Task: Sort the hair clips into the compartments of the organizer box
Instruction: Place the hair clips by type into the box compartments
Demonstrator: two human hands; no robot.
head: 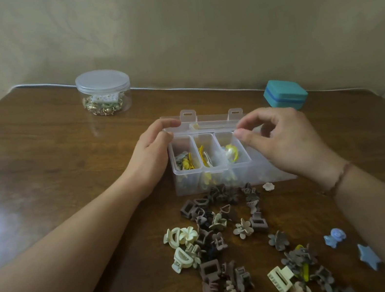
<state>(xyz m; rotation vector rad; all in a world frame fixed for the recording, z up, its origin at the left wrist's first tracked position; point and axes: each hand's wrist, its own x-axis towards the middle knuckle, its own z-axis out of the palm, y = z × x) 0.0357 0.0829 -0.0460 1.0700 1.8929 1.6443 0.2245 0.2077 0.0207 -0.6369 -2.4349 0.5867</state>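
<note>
Organizer box (191,172) compartments hold yellow clips (203,155).

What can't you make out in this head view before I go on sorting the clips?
- Organizer box, head view: right end hidden behind the right hand.
- Left hand: fingertips curl over the box's far corner, out of sight.
- Round jar: contents too small to identify.
- Clip pile: bottom edge cuts it off.

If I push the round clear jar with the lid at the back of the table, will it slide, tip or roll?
The round jar stands upright, wider than tall, so it would probably slide, not tip. The wooden table looks glossy, which likely eases sliding. It is only partly filled with small trinkets, so it is probably light.
</note>
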